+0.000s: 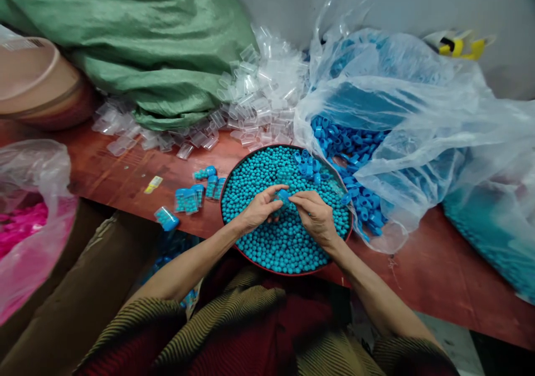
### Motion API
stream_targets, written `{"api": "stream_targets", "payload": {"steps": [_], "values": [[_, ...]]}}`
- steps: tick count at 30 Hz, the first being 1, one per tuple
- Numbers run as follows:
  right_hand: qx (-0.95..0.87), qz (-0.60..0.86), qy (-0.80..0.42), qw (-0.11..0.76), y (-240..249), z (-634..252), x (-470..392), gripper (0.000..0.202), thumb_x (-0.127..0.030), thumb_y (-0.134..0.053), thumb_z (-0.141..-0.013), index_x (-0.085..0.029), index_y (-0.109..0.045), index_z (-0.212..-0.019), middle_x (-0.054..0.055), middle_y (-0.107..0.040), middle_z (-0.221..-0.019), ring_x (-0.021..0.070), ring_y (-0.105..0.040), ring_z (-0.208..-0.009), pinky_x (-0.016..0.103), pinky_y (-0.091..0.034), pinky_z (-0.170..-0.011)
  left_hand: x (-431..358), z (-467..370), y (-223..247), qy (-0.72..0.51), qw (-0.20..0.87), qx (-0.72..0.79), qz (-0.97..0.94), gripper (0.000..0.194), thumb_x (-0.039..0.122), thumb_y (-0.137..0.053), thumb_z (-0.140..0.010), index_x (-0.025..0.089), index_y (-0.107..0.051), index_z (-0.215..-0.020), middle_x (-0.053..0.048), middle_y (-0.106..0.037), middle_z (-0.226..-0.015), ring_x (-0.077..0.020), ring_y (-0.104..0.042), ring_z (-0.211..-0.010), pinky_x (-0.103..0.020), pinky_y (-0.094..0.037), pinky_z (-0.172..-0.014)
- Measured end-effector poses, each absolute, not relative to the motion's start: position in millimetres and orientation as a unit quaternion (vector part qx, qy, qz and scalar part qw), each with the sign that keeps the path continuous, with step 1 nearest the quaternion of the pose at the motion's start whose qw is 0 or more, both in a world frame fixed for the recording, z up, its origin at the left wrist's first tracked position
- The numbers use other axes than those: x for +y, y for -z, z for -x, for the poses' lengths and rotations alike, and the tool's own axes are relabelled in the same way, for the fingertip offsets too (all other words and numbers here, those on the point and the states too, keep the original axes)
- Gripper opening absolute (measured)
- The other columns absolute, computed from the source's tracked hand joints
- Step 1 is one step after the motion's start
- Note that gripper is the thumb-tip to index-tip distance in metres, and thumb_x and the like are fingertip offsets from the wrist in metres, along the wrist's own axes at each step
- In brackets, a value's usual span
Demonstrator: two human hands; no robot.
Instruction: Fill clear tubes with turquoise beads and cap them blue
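Observation:
Above a round tray of turquoise beads (276,252), my two hands meet. Between thumb and fingers, my left hand (259,208) grips a small clear plastic container with a blue cap (283,196). My right hand (316,215) has its thumb and index finger pinched at the blue cap. Much of the container is hidden by fingers. A few loose blue caps (308,166) lie on the beads at the tray's back right. To the left, several capped containers filled with beads (186,200) rest on the red-brown table.
Clear empty containers (267,100) are heaped behind the tray, beside a green sack (167,47). A clear plastic bag (418,97) spills blue caps (365,198) on the right. A tub (37,86) stands far left, above a bag of pink pieces (23,228).

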State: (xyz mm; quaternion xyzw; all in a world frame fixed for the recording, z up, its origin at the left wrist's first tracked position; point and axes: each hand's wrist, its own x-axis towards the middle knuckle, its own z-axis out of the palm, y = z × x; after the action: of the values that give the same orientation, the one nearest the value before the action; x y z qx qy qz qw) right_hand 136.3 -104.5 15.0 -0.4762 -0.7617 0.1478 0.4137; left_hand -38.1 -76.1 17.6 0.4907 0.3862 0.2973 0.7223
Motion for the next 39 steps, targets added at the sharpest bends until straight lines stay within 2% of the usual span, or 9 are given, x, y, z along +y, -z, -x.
{"api": "stream_targets", "payload": {"steps": [7, 12, 17, 21, 24, 28, 30, 33, 39], "values": [[-0.784, 0.445, -0.170, 0.397, -12.6, -136.0, -110.7, 0.029, -0.018, -0.043, -0.089, -0.025, -0.070, -0.098, 0.007, -0.068, -0.088, 0.0183, -0.062, -0.085, 0.036, -0.053, -0.076, -84.7, 31.2, -17.5, -0.325, 0.737, 0.406, -0.431, 0.040, 0.036, -0.063, -0.074, 0.019, -0.051, -0.108, 0.007, -0.043, -0.060, -0.0032, -0.040, -0.041, -0.016, -0.026, -0.036], [-0.662, 0.482, -0.335, 0.465, -9.0, -141.2, -100.8, 0.039, -0.024, -0.060, -0.080, -0.026, -0.054, -0.119, 0.002, -0.064, -0.093, 0.0161, -0.064, -0.085, 0.033, -0.054, -0.077, -85.2, 34.4, -15.7, -0.310, 0.711, 0.395, -0.492, 0.040, 0.037, -0.060, -0.077, 0.019, -0.047, -0.111, 0.007, -0.047, -0.064, -0.0047, -0.047, -0.042, -0.015, -0.031, -0.037], [-0.535, 0.497, -0.483, 0.482, -2.6, -138.7, -87.7, 0.052, -0.035, -0.067, -0.073, -0.022, -0.049, -0.120, 0.004, -0.064, -0.093, 0.0172, -0.065, -0.077, 0.029, -0.056, -0.058, -85.4, 36.2, -13.1, -0.287, 0.698, 0.393, -0.526, 0.043, 0.037, -0.053, -0.081, 0.019, -0.041, -0.118, 0.005, -0.052, -0.069, -0.0061, -0.050, -0.044, -0.016, -0.033, -0.038], [-0.605, 0.531, -0.398, 0.441, -6.3, -128.9, -96.1, 0.037, -0.036, -0.054, -0.085, -0.021, -0.054, -0.118, 0.008, -0.067, -0.102, 0.0207, -0.065, -0.089, 0.036, -0.057, -0.073, -88.3, 31.7, -14.9, -0.314, 0.643, 0.422, -0.557, 0.052, 0.031, -0.050, -0.083, 0.022, -0.034, -0.132, 0.000, -0.057, -0.084, -0.0059, -0.047, -0.050, -0.019, -0.039, -0.046], [-0.721, 0.511, -0.293, 0.365, -13.2, -122.5, -105.3, 0.043, -0.037, -0.051, -0.087, -0.019, -0.049, -0.126, 0.013, -0.061, -0.116, 0.0245, -0.061, -0.104, 0.041, -0.053, -0.085, -90.1, 29.4, -18.0, -0.340, 0.593, 0.435, -0.586, 0.050, 0.027, -0.049, -0.084, 0.022, -0.038, -0.132, -0.001, -0.057, -0.085, -0.0098, -0.049, -0.063, -0.022, -0.042, -0.058], [-0.805, 0.506, -0.193, 0.240, -19.8, -117.7, -111.3, 0.083, -0.050, -0.065, -0.074, -0.014, -0.028, -0.139, 0.020, -0.051, -0.125, 0.0324, -0.059, -0.106, 0.043, -0.055, -0.072, -91.2, 29.5, -20.6, -0.355, 0.603, 0.430, -0.571, 0.044, 0.024, -0.051, -0.081, 0.017, -0.044, -0.124, 0.002, -0.051, -0.077, -0.0097, -0.044, -0.065, -0.022, -0.039, -0.062], [-0.819, 0.517, -0.154, 0.195, -21.3, -115.7, -112.8, 0.084, -0.051, -0.065, -0.073, -0.012, -0.028, -0.138, 0.020, -0.054, -0.116, 0.0315, -0.063, -0.093, 0.039, -0.054, -0.061, -92.0, 29.5, -21.6, -0.358, 0.624, 0.424, -0.550, 0.039, 0.026, -0.052, -0.081, 0.015, -0.046, -0.118, 0.004, -0.046, -0.070, -0.0084, -0.039, -0.060, -0.021, -0.035, -0.058], [-0.818, 0.527, -0.116, 0.199, -20.9, -113.0, -113.4, 0.073, -0.047, -0.061, -0.075, -0.011, -0.033, -0.132, 0.016, -0.058, -0.102, 0.0265, -0.063, -0.078, 0.034, -0.051, -0.054, -93.8, 27.7, -24.2, -0.365, 0.638, 0.424, -0.530, 0.029, 0.030, -0.053, -0.081, 0.016, -0.049, -0.105, 0.006, -0.042, -0.065, -0.0075, -0.036, -0.057, -0.020, -0.032, -0.056], [-0.822, 0.491, -0.124, 0.260, -9.1, -111.1, -107.3, 0.073, -0.040, -0.065, -0.068, -0.011, -0.034, -0.128, 0.012, -0.057, -0.098, 0.0252, -0.061, -0.078, 0.035, -0.051, -0.059, -95.0, 19.5, -26.1, -0.385, 0.636, 0.461, -0.485, 0.024, 0.033, -0.053, -0.080, 0.018, -0.046, -0.097, 0.007, -0.039, -0.061, -0.0071, -0.035, -0.054, -0.019, -0.029, -0.053]]}}
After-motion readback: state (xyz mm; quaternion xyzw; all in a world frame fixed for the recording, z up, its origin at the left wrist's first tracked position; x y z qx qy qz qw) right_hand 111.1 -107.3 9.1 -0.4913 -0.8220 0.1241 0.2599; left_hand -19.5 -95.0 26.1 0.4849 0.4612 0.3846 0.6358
